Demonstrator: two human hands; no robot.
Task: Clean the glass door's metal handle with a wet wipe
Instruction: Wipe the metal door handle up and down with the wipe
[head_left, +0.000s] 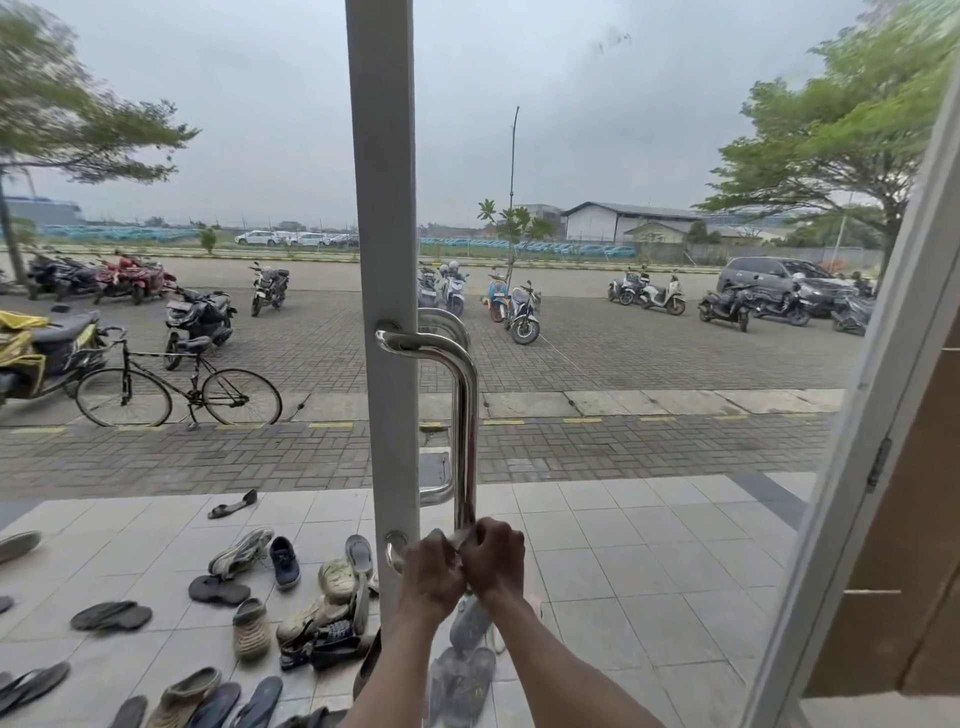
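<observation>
A polished metal handle (466, 415) runs vertically on the white frame (384, 208) of the glass door, bending in at top and bottom. At its lower bend both my hands meet. My left hand (431, 571) and my right hand (496, 556) are closed around the bar there, with a small pale wet wipe (460, 539) pinched between them against the metal. Most of the wipe is hidden by my fingers. A second handle on the outer side shows through the glass behind the first.
Through the glass lie several shoes and sandals (249, 597) on a tiled porch. Beyond are a bicycle (176, 389), parked scooters and a paved lot. Another white frame (857, 467) with a hinge slants at the right.
</observation>
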